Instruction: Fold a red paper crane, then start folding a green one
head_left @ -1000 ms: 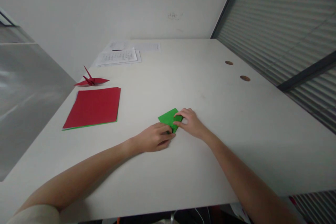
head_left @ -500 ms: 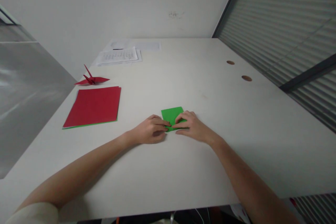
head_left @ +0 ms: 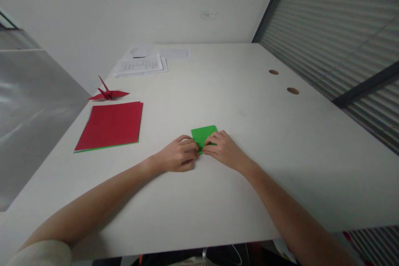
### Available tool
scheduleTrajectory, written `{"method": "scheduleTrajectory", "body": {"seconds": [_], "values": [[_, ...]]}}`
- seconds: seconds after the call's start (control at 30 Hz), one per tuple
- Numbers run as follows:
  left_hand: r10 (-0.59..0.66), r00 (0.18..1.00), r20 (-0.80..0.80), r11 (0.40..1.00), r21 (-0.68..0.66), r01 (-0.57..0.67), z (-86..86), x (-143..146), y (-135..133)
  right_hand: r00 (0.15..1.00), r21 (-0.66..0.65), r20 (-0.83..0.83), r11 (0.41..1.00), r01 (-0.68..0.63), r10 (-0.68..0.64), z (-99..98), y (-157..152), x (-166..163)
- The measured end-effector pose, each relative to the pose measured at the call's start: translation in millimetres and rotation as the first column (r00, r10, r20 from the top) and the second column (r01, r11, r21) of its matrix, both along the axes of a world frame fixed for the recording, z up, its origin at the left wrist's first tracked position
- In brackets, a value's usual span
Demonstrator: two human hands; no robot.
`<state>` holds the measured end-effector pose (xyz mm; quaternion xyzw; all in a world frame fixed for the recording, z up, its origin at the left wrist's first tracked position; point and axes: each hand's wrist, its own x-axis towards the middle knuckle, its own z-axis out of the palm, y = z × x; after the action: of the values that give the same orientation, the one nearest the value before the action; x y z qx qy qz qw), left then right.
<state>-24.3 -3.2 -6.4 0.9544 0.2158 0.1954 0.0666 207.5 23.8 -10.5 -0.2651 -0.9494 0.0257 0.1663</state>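
A small folded piece of green paper point(head_left: 202, 133) lies on the white table, between my two hands. My left hand point(head_left: 181, 153) has its fingers curled together on the paper's near left corner. From the right, my right hand point(head_left: 225, 149) presses its closed fingers on the near edge, close to the left fingertips. The near part of the paper is mostly hidden under the fingers, so its fold there cannot be made out.
To the left lies a stack of square red paper point(head_left: 112, 126) with a green sheet under it. Behind it sits a red paper crane point(head_left: 108, 94). Written sheets point(head_left: 140, 65) lie at the far left. Two round holes point(head_left: 293, 91) pierce the table's right side, beside a blind-covered window point(head_left: 349, 29).
My right hand has moved slightly left along the paper's near edge, and its fingers have closed in beside my left fingertips. My left fingers have curled more tightly.
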Motion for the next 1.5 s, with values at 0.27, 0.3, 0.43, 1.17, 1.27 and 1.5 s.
{"method": "scheduleTrajectory", "body": {"seconds": [0.27,0.3,0.43,1.17,1.27,1.5], "values": [[0.255,0.954,0.159,0.963,-0.131,-0.236,-6.8,2.8,-0.4,0.995,-0.006,0.031,0.995,0.095,-0.095,2.4,-5.1,-8.2],[0.293,0.945,0.146,0.952,-0.139,-0.274,-8.3,4.6,-1.8,0.993,-0.006,0.038,0.993,0.116,-0.116,2.3,-6.6,-10.1],[0.365,0.924,0.112,0.928,-0.129,-0.35,-15.1,11.2,-8.1,0.987,-0.038,0.05,0.987,0.157,-0.155,3.7,-9.7,-12.5],[0.171,0.984,0.043,0.985,0.025,-0.172,-8.3,11.7,-16.1,0.84,-0.471,-0.181,0.795,0.383,-0.512,-16.5,23.9,19.0],[0.171,0.985,0.035,0.985,0.021,-0.172,-7.9,11.1,-15.5,0.775,-0.394,-0.153,0.757,0.521,-0.613,-23.9,22.4,16.2],[0.174,0.983,0.063,0.984,-0.043,-0.172,-6.3,9.1,-13.5,0.696,-0.301,-0.12,0.694,0.654,-0.708,-27.8,18.0,12.4]]}}
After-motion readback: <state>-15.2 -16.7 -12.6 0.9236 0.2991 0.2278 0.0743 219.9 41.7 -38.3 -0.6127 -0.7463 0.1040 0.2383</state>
